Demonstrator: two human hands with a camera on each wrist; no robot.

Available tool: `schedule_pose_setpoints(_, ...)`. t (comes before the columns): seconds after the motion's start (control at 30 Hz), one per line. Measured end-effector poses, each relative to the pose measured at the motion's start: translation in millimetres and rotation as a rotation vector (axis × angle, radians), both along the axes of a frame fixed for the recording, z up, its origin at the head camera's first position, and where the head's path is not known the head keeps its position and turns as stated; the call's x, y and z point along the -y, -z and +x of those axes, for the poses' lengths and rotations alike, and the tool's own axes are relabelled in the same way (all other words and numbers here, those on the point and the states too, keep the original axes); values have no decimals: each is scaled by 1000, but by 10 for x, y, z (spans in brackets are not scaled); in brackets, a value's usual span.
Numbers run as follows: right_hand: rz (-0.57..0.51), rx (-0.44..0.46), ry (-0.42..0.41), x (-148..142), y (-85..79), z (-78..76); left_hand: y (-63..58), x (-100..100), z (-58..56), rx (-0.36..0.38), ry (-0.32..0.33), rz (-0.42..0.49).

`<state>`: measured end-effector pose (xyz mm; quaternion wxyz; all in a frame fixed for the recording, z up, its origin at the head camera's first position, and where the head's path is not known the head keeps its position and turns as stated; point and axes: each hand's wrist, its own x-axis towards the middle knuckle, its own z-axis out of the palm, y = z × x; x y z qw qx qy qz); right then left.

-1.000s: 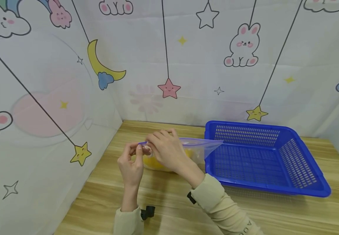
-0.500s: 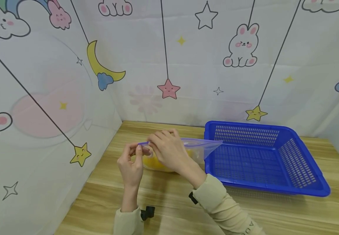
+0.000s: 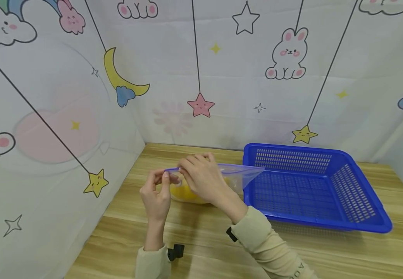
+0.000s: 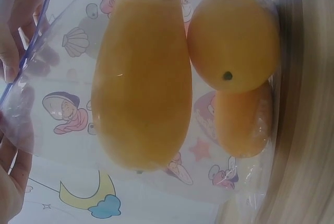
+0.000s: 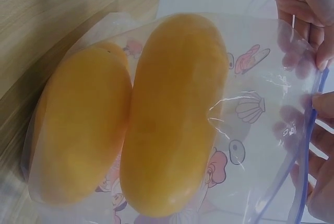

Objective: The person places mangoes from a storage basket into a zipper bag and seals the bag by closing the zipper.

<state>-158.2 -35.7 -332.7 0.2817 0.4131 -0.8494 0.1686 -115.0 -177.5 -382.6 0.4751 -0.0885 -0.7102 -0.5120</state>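
A clear zip bag with a purple zip edge stands on the table, holding several smooth yellow-orange, fruit-like things; their exact kind is unclear. One is long and narrows at one end; a rounder one bears a dark spot. At the bag's upper left corner, my left hand pinches the zip edge between thumb and fingers. Just right of it, my right hand pinches the same edge, its back hiding part of the bag. Cartoon prints show on or through the clear plastic in both wrist views.
A blue perforated plastic basket stands right of the bag, whose right corner reaches the basket's left rim. Wood-grain table lies in front. A white cartoon-printed cloth hangs behind and along the left.
My right hand has slid slightly right along the zip edge, widening the gap between the two hands. The left hand keeps its place at the corner.
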Motion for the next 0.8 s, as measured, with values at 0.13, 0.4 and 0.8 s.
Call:
schedule_pose_setpoints(0.13, -3, 0, -1, -10, 0, -1, 3, -1, -4, 3, -7, -6)
schedule_pose_setpoints(0.4, -9, 11, 2, -38, 11, -7, 7, -6, -7, 1, -7, -1)
schedule_pose_setpoints(0.8, -13, 19, 5, -78, 15, -6, 7, -3, -7, -3, -2, -13)
